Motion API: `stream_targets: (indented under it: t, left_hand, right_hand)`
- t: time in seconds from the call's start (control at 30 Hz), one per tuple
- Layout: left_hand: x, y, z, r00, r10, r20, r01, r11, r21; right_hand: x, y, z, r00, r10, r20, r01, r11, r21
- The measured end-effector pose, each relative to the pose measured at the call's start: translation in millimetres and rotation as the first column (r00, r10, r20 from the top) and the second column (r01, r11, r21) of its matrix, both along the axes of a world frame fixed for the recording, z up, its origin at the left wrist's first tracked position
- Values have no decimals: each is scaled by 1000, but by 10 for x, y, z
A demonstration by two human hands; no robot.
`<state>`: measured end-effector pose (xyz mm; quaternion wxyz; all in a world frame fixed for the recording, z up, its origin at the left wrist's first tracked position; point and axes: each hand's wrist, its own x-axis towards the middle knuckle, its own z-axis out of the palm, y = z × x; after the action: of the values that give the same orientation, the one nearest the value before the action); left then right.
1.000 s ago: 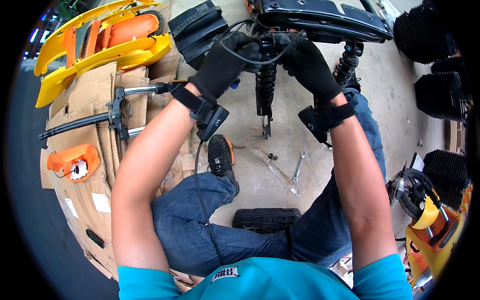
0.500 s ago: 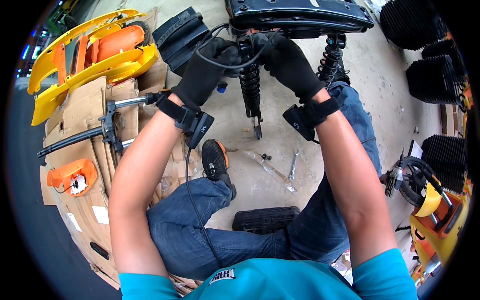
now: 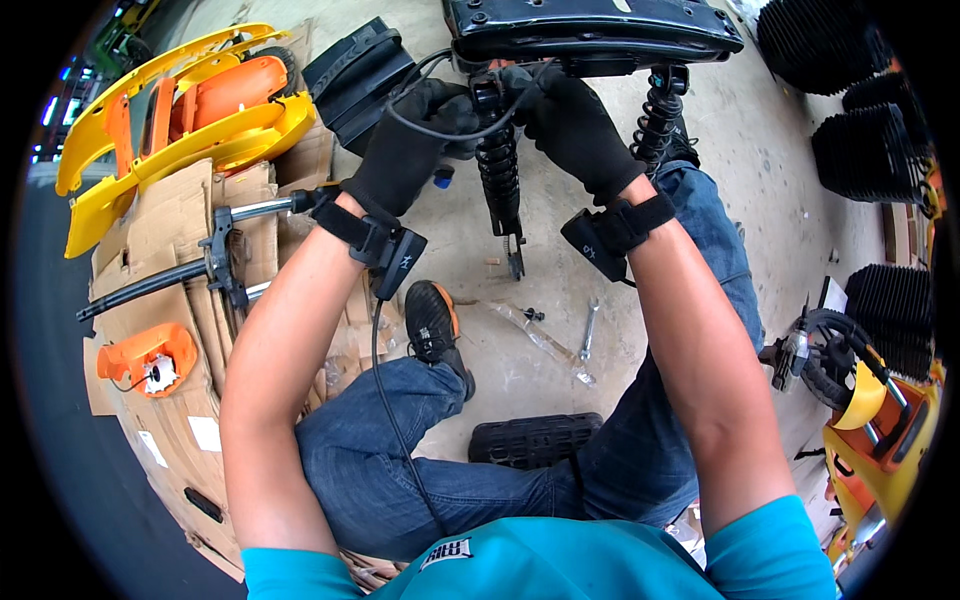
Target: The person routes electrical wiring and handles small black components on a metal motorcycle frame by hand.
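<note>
Through the head camera I see my left hand (image 3: 415, 140) and right hand (image 3: 578, 135), both gloved, fingers curled in on either side of the upper end of the near shock absorber (image 3: 497, 165), just under the black frame (image 3: 600, 35). A dark cable (image 3: 440, 132) loops across the left glove toward the right fingers — I cannot tell whether either hand pinches it, or how tightly they hold the shock.

Compared with a second ago, the scene sits farther left in my view; the hands stay at the same spot, and the blue piece (image 3: 443, 180) below the left one shows more clearly.

Counting outward: two shock absorbers, the other (image 3: 655, 120) beneath the frame's right end. On the floor (image 3: 560, 250) lie one wrench (image 3: 590, 330) and one ridged black block (image 3: 535, 440), nearer my legs. The cardboard (image 3: 140, 240) carries one fork assembly (image 3: 220, 255) across its middle, one orange shell (image 3: 130, 355) by its left edge, two white papers (image 3: 205, 432) and one small black piece (image 3: 203, 504) — both toward its near end. At least three ribbed black stacks (image 3: 865, 155) line the floor's right edge.
</note>
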<state>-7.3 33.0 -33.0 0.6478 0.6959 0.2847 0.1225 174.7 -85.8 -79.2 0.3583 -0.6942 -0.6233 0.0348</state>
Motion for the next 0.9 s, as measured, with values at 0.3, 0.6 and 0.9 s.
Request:
stream_targets:
  t: [0.3, 0.6, 0.9]
  left_hand:
    - [-6, -27, 4, 1000, 29, -7, -30, 1000, -11]
    - [-8, -8, -48, 997, 46, 59, -47, 999, 17]
    - [-14, 8, -61, 998, 28, 54, -27, 999, -22]
  right_hand:
    - [-58, -47, 179, 819, 32, -573, -48, 999, -14]
    - [-47, 18, 102, 877, -25, -480, -32, 993, -110]
    - [-42, -40, 193, 855, 46, -517, -107, 990, -89]
